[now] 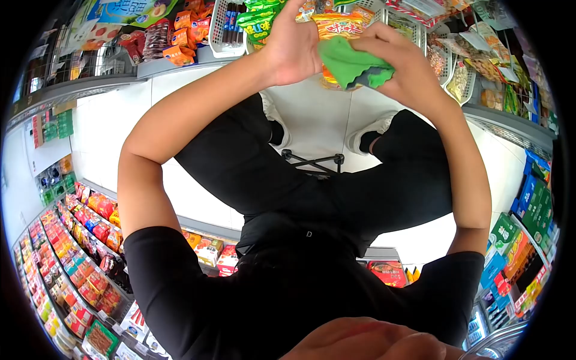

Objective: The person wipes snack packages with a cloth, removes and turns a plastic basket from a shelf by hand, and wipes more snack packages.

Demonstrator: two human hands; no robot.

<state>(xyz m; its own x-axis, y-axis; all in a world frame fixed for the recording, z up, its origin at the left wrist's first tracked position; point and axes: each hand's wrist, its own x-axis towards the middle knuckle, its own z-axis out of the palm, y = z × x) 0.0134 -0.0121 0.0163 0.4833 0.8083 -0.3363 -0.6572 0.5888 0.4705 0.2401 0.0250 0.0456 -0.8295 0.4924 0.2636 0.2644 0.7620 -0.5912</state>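
My left hand [295, 51] is at the left edge of an orange and yellow snack bag [339, 27], gripping it with the fingers mostly hidden behind the bag. The bag's lower end shows beneath a cloth, over the white floor. Bunched in my right hand [411, 66] is a green cloth [351, 60] with a wavy edge and a dark grey patch. The cloth lies against the front of the bag, covering part of it. Green snack bags [259, 21] stand just left of my left hand.
A white basket [228, 53] holds dark packets on the shelf ahead, beside orange packets [180, 55]. More baskets of bagged food [461, 81] are at the right. Between my shoes is a black folding stool frame [312, 161]. Stocked shelves [78, 264] stand behind me on the left.
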